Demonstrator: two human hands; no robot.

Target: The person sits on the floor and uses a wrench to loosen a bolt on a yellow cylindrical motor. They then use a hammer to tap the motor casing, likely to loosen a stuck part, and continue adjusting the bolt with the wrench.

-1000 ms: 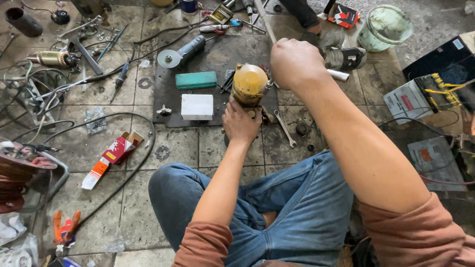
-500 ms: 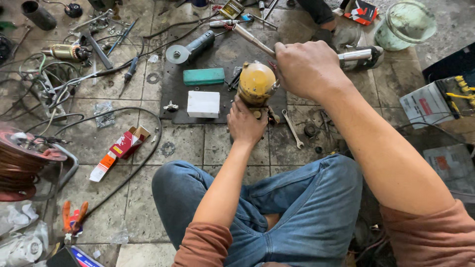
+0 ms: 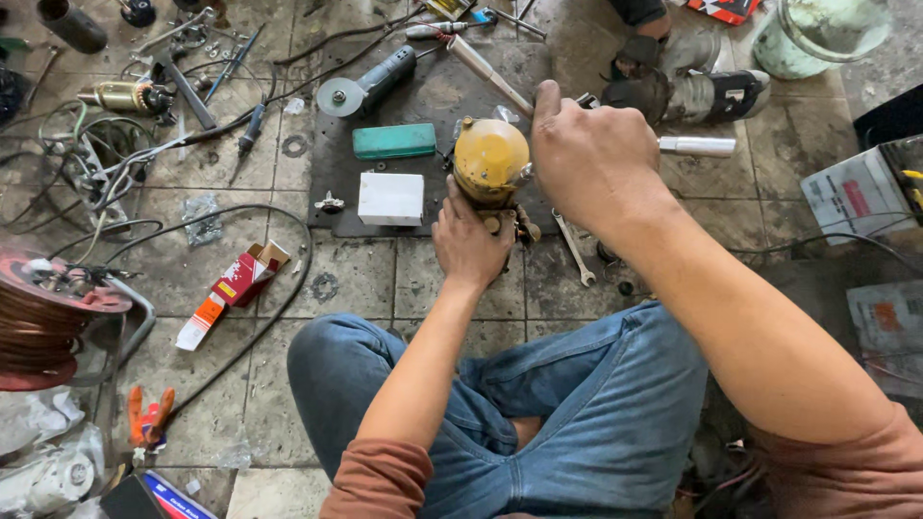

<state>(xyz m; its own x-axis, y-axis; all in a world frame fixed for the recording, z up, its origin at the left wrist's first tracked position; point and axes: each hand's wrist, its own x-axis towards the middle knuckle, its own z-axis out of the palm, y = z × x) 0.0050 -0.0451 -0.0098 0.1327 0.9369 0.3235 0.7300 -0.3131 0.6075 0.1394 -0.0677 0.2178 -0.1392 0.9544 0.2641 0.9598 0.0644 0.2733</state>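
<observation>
Since a second ago the right hand (image 3: 596, 159) has dropped closer to the yellow motor (image 3: 490, 159) at frame centre, its grip closed around a metal rod (image 3: 697, 146). Left hand (image 3: 471, 240) clasps the motor's base on the floor mat (image 3: 433, 101); holding that base firmly should steady the work.

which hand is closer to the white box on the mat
Left. The left hand grips the yellow motor's base just right of the white box; the right hand is farther right, beyond the motor.
</observation>
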